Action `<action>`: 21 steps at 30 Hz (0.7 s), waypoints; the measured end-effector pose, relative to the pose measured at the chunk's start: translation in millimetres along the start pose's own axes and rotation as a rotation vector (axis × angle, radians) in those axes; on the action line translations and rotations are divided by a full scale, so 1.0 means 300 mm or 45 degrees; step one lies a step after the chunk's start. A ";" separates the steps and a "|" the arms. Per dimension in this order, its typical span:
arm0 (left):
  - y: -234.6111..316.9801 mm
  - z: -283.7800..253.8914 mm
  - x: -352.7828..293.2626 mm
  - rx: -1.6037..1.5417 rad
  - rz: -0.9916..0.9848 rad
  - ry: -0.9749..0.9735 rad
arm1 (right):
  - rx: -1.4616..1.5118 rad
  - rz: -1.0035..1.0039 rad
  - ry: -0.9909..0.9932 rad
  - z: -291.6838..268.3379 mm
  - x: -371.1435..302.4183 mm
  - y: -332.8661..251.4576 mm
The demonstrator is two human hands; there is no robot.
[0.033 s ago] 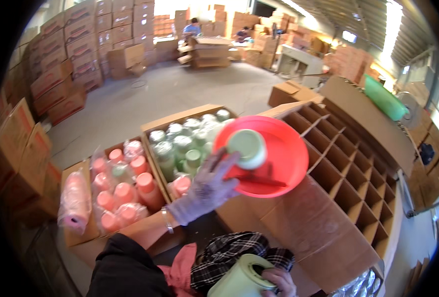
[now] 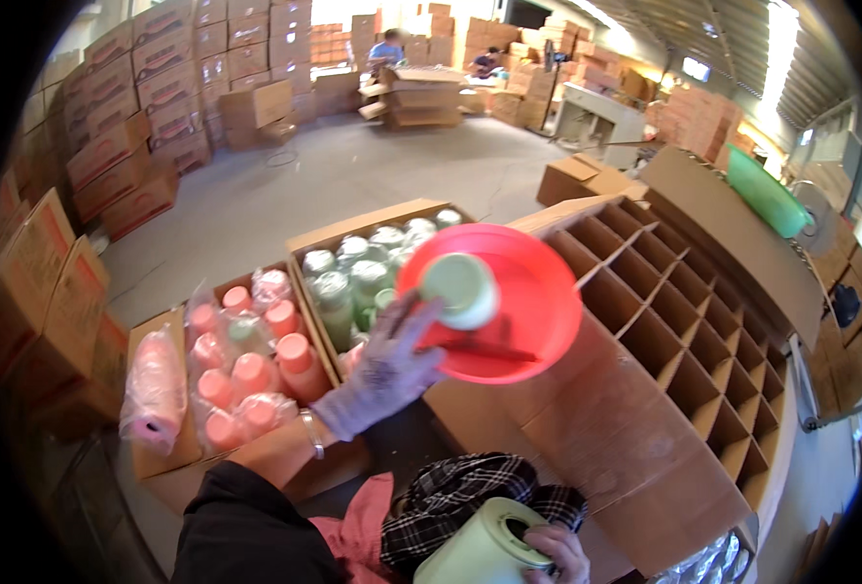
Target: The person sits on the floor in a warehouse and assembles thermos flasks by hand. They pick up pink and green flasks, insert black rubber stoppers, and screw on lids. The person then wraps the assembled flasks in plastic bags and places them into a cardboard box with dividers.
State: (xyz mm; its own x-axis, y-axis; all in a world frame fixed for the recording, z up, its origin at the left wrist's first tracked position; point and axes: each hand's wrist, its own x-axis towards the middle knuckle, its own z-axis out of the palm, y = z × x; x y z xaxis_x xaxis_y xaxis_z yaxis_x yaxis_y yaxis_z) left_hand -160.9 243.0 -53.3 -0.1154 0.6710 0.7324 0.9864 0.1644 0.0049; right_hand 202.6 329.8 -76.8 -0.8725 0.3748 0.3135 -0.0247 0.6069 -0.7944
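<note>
My left hand (image 2: 387,370), in a grey glove, is at the left edge of a round shallow red basin (image 2: 548,307). Its fingers and thumb show inside the rim, slightly blurred; the basin moves along with the hand. A pale green cup-shaped piece (image 2: 458,290) stands in the basin, against my fingertips. Below it runs a dark red strip, perhaps a shadow. At the lower edge my bare right hand (image 2: 559,550) grips the top of a pale green cylindrical container (image 2: 480,550) with a dark round opening, tilted by the plaid cloth (image 2: 460,492).
Left of the basin, an open carton holds green bottles (image 2: 337,302) in clear wrap, beside a carton of pink bottles (image 2: 300,365). A wrapped pink bottle (image 2: 156,389) lies on a flap. A divided carton (image 2: 684,321) spans the right. Two people work behind; carton stacks (image 2: 168,73) line the back.
My left hand, the red basin and the green piece have shifted left together, nearer the bottle cartons. The rest of the scene slides slightly right; my right hand keeps its grip.
</note>
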 end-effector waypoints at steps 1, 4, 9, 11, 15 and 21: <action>-0.073 -0.018 -0.107 0.101 -0.053 -0.022 | 0.034 0.015 0.007 -0.007 -0.009 0.009; -0.291 -0.024 -0.440 0.345 -0.301 -0.172 | 0.120 0.092 0.003 -0.013 -0.001 0.008; -0.513 0.122 -0.861 0.509 -0.776 -0.313 | 0.112 0.100 -0.053 -0.011 0.035 0.015; -0.552 0.228 -0.949 0.546 -0.877 -0.325 | 0.115 0.119 -0.038 -0.005 0.039 0.009; -0.606 0.299 -1.017 0.672 -0.910 -0.370 | 0.138 0.136 -0.065 -0.001 0.030 0.023; -0.546 0.345 -0.780 0.454 -0.930 -0.518 | 0.246 0.374 0.003 -0.079 -0.013 0.146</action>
State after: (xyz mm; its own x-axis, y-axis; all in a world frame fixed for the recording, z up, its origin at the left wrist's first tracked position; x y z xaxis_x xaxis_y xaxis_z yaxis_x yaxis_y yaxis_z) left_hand -307.4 133.9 -295.8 -0.7969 0.5044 0.3324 0.5646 0.8176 0.1129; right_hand 216.4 371.5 -100.5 -0.8549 0.5155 0.0581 0.1348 0.3290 -0.9347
